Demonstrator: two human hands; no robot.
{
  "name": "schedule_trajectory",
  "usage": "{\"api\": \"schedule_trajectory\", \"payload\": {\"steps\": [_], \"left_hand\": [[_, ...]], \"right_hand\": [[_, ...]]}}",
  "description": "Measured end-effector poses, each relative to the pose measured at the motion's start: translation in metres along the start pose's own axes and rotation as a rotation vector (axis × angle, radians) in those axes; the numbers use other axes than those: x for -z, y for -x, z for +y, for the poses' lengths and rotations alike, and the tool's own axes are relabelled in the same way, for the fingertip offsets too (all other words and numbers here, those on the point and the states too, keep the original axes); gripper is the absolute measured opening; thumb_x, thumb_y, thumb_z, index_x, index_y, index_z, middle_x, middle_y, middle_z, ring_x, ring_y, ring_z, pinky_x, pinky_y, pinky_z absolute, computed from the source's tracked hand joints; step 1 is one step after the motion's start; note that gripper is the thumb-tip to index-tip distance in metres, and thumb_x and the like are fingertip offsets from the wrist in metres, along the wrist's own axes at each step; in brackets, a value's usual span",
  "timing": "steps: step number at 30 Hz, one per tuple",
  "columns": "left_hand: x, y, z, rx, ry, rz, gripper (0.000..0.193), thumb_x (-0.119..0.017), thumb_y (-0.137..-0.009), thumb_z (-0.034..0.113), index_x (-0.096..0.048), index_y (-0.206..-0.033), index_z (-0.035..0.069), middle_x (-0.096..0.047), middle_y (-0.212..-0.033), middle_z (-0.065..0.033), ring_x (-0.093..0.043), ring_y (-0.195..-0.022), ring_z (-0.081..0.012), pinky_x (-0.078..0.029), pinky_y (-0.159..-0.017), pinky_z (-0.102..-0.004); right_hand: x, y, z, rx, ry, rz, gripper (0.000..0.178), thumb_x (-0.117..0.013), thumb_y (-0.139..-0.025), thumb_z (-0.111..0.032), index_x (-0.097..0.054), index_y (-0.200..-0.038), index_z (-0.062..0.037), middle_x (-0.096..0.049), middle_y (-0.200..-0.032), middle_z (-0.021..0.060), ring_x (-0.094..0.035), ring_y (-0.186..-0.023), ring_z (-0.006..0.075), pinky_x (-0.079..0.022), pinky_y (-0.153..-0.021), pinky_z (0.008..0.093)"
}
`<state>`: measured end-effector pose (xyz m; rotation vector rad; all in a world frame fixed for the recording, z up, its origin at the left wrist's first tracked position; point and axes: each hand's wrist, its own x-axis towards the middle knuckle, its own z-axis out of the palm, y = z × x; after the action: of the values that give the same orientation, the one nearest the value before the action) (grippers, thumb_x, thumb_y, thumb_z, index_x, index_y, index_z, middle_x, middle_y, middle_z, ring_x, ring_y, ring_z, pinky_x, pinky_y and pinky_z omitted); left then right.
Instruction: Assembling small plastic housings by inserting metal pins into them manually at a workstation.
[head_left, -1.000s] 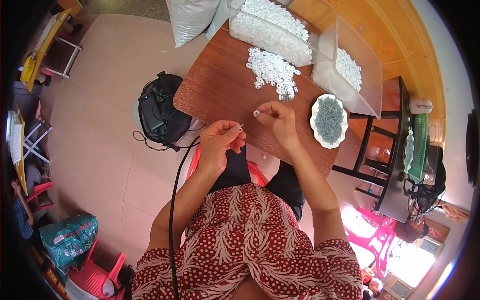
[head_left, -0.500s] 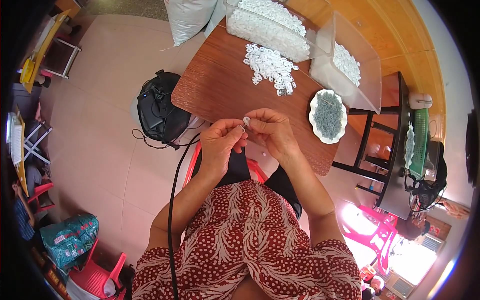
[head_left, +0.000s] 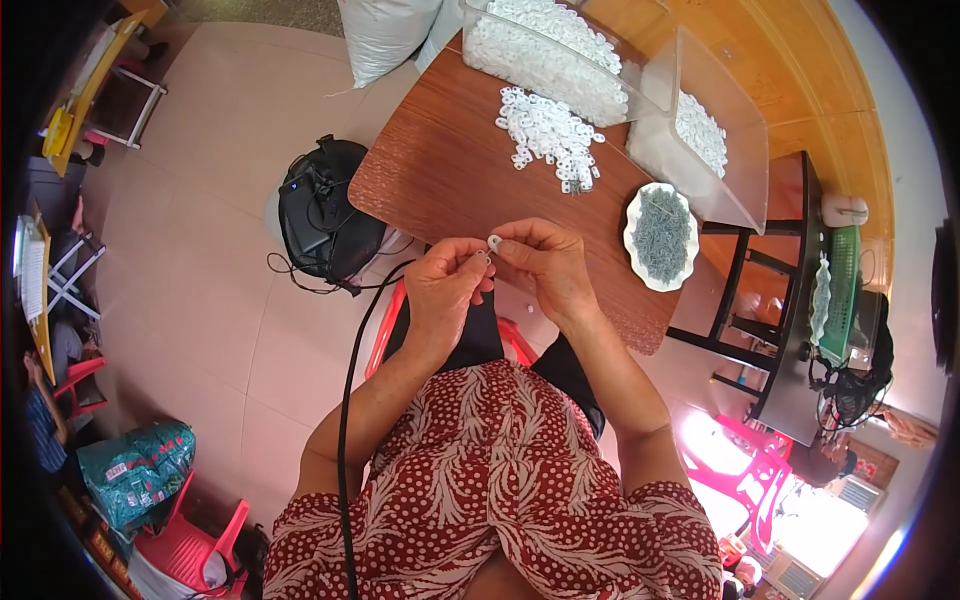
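My left hand (head_left: 442, 285) and my right hand (head_left: 548, 268) meet fingertip to fingertip over the near edge of the table. Pinched between my right thumb and forefinger is a small white plastic piece (head_left: 494, 243) with a hole in it. My left thumb and fingers close on a tiny looped piece (head_left: 486, 257), too small to name exactly, right beside the white one. Beyond my hands, a loose pile of similar white plastic pieces (head_left: 548, 130) lies on the brown table (head_left: 440, 150). A white scalloped dish (head_left: 632, 250) to the right holds many thin grey metal pieces (head_left: 661, 235).
Two clear plastic bins (head_left: 648, 100) with white pieces stand at the table's far side. A black bag (head_left: 325, 210) with cables sits left of the table. One black cable (head_left: 345, 440) runs up past my left arm. A black-framed shelf (head_left: 745, 290) stands on the right.
The view has shifted slightly, so the table and its contents appear a little further right and lower. My hands keep nearly the same pinched pose, each on its small piece.
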<state>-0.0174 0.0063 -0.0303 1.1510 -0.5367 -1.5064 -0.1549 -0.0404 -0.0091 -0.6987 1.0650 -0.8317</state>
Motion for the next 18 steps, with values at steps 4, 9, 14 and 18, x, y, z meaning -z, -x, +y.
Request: {"api": "schedule_trajectory", "payload": {"steps": [4, 9, 14, 18], "left_hand": [[0.000, 0.002, 0.001, -0.047, -0.071, 0.003, 0.014, -0.059, -0.086, 0.005, -0.061, -0.097, -0.002, -0.063, -0.078, -0.0078, -0.058, -0.062, -0.0099, -0.045, -0.051, -0.0192], [0.001, 0.001, -0.001, -0.075, -0.117, -0.005, 0.013, -0.059, -0.086, 0.005, -0.061, -0.097, -0.002, -0.063, -0.079, -0.0071, -0.057, -0.061, -0.0090, -0.044, -0.052, -0.0189], [0.001, 0.002, -0.002, -0.057, -0.088, 0.012, 0.013, -0.059, -0.086, 0.005, -0.062, -0.096, -0.002, -0.063, -0.079, -0.0066, -0.057, -0.062, -0.0088, -0.044, -0.052, -0.0187], [0.001, 0.002, -0.003, -0.071, -0.084, 0.010, 0.014, -0.059, -0.086, 0.006, -0.061, -0.097, -0.002, -0.063, -0.079, -0.0065, -0.057, -0.062, -0.0087, -0.044, -0.052, -0.0185]], "right_hand": [[-0.002, -0.001, 0.002, 0.079, 0.122, 0.019, 0.010, -0.062, -0.081, 0.002, -0.064, -0.090, 0.0036, -0.064, -0.080, 0.0079, -0.061, -0.070, 0.0117, -0.053, -0.064, 0.0235], [-0.006, 0.000, 0.006, 0.092, 0.123, 0.077, 0.010, -0.062, -0.081, 0.002, -0.065, -0.091, 0.0025, -0.065, -0.079, 0.0056, -0.060, -0.070, 0.0095, -0.050, -0.064, 0.0214], [-0.008, 0.002, 0.009, 0.121, 0.146, 0.080, 0.012, -0.062, -0.080, 0.002, -0.066, -0.091, 0.0020, -0.065, -0.081, 0.0047, -0.059, -0.071, 0.0085, -0.049, -0.064, 0.0202], [-0.008, 0.003, 0.014, 0.192, 0.164, 0.077, 0.011, -0.061, -0.081, 0.002, -0.065, -0.092, 0.0023, -0.065, -0.082, 0.0049, -0.060, -0.073, 0.0094, -0.050, -0.066, 0.0216]]}}
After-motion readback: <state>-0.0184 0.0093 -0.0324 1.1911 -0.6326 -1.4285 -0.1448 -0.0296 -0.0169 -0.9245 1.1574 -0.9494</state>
